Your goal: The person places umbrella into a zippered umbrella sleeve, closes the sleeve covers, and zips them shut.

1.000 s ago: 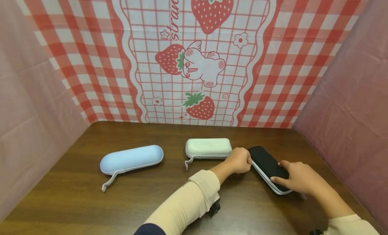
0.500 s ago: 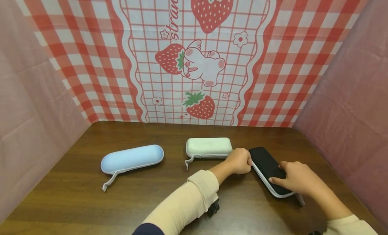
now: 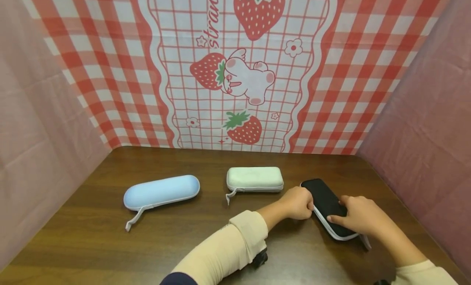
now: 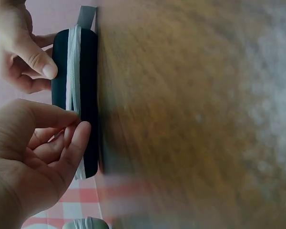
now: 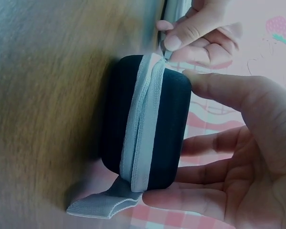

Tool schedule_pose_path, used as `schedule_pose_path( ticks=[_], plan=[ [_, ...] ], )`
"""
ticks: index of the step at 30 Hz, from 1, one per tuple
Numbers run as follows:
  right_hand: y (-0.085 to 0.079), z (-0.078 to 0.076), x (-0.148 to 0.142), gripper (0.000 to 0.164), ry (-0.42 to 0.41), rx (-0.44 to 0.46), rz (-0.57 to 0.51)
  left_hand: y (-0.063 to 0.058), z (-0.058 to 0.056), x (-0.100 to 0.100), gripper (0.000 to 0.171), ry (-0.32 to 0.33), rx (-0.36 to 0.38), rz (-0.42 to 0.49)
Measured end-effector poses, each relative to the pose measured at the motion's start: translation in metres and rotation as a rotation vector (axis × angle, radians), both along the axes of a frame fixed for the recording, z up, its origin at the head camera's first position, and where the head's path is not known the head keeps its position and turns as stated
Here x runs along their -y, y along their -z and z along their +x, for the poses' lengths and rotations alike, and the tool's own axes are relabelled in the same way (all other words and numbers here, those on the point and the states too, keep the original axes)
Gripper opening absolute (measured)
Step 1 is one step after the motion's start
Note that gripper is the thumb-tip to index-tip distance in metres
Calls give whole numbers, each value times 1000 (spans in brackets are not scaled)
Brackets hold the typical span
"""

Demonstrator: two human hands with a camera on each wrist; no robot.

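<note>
On the right of the table lies a black hard zippered case with a pale grey zipper band and a fabric loop at its near end. My left hand pinches the small zipper pull at the case's long side. A narrow dark slit shows between the zipper tapes beside those fingers in the left wrist view. My right hand holds the case from above near its near end, thumb on one edge and fingers on the other. The zipper pull is mostly hidden by the left fingertips.
A light green zippered case lies behind the left wrist. Further left is a light blue rounded case with its strap toward me. The wooden table is bounded by a red checked cloth behind and pink cloths at both sides.
My left hand has moved right and toward me along the zipper side of the black case. The case has shifted slightly toward me under the right hand, showing more of its loop.
</note>
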State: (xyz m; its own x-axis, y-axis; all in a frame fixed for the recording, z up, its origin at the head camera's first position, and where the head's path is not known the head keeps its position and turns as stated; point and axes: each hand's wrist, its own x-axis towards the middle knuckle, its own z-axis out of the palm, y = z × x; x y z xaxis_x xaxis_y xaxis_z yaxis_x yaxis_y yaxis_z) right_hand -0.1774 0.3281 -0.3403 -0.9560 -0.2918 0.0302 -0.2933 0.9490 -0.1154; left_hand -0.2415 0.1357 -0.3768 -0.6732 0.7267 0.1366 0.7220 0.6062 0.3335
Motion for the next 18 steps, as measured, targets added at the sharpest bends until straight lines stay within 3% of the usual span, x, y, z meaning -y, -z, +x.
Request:
schedule_pose_path(
  ticks=[12, 18],
  plan=[
    [-1, -2, -1, 67, 4, 12, -2, 0, 3, 0, 15, 19, 23, 24],
    [-1, -3, -1, 67, -2, 28, 3, 2, 3, 1, 9, 85, 103, 44]
  ],
)
